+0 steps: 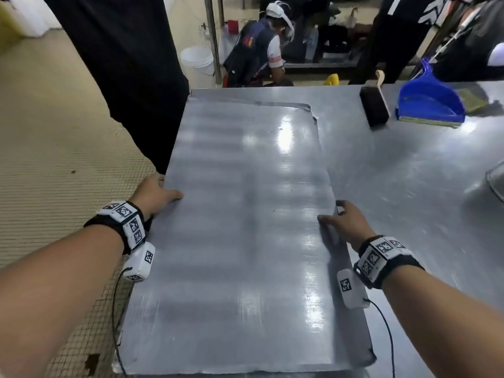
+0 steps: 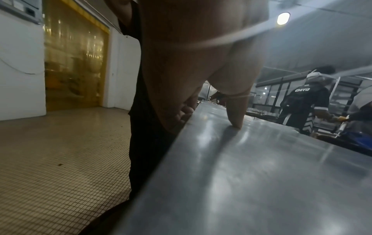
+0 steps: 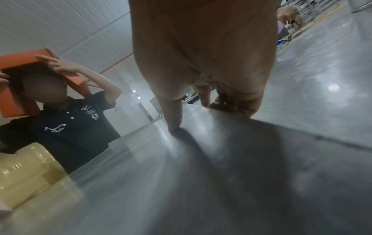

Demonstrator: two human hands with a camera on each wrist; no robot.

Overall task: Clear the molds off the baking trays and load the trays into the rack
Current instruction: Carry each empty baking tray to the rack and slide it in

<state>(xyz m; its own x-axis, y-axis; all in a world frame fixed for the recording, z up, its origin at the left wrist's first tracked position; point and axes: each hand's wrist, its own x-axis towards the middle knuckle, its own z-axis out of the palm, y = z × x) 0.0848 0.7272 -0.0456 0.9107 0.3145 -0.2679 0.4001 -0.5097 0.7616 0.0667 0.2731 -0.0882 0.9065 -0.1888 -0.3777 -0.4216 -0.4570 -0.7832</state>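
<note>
- To our left lies open tiled floor [image 1: 54, 148], with a person in black [image 1: 128, 64] standing at the tray's far left corner.
- Our left hand [image 1: 152, 193] clamps the tray [image 1: 240, 214] at its left edge, thumb on top, fingers curled under.
- The tray lies lengthwise on the steel table [image 1: 409, 186], its left edge over the table's edge and its top bare.
- Our right hand [image 1: 346, 222] clamps the right edge, thumb on top.
- Bare table spreads to the right; a brush [image 1: 373, 106] and blue dustpan [image 1: 428, 102] lie well beyond the far right corner.
</note>
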